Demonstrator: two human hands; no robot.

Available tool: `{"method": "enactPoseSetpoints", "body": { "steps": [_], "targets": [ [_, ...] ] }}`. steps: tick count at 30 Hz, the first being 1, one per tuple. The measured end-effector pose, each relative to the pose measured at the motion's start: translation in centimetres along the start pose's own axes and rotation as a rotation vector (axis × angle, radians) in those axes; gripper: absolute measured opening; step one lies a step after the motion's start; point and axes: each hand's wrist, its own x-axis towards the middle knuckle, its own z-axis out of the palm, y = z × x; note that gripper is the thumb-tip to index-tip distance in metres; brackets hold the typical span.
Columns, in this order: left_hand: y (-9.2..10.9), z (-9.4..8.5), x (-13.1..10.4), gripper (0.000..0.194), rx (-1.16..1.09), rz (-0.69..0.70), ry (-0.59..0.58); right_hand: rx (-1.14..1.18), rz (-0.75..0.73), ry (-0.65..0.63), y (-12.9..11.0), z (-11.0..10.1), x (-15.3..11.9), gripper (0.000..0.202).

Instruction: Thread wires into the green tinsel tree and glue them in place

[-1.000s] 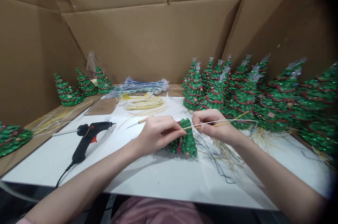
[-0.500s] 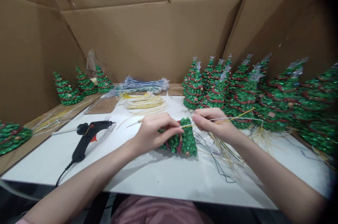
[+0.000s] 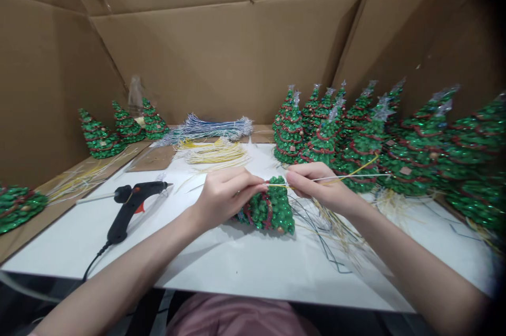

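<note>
My left hand (image 3: 227,192) is closed, thumb and forefinger pinching thin wires (image 3: 276,185), one yellow and one white. These run across to my right hand (image 3: 318,183), also closed in a pinch, and their loose ends stick out past it to the right. Under the wires a green glittery Christmas tree figure (image 3: 272,209) with a red garland lies on the white table (image 3: 221,267). My left hand hides part of this tree. A thin pointed tool (image 3: 195,188) lies partly behind my left hand.
A black glue gun (image 3: 130,207) with a cord lies at the left. Bundles of yellow wire (image 3: 215,154) and blue-white wire (image 3: 213,127) lie at the back. Several trees (image 3: 366,141) stand at the right, others (image 3: 126,122) at the back left. Loose wires (image 3: 328,241) lie beside my right hand.
My left hand has moved slightly left, and more wire shows between the hands. The white wire's right end, bent before, now looks straighter.
</note>
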Motion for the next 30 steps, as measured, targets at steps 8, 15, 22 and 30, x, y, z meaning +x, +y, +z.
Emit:
{"method": "enactPoseSetpoints", "body": {
  "steps": [8, 15, 22, 30],
  "targets": [
    [0.05, -0.45, 0.03, 0.004, 0.048, 0.063, -0.05, 0.01, -0.015, -0.05, -0.16, 0.04, 0.05, 0.046],
    [0.25, -0.85, 0.11, 0.008, 0.015, 0.067, -0.133, -0.02, -0.048, -0.104, -0.27, -0.58, 0.16, 0.047],
    [-0.04, -0.91, 0.12, 0.008, 0.0, 0.064, -0.143, -0.023, -0.035, -0.135, -0.26, -0.68, 0.06, 0.045],
    [-0.63, -0.65, -0.13, 0.007, 0.033, 0.103, -0.08, -0.015, 0.007, -0.117, -0.11, -0.54, 0.2, 0.047]
  ]
}}
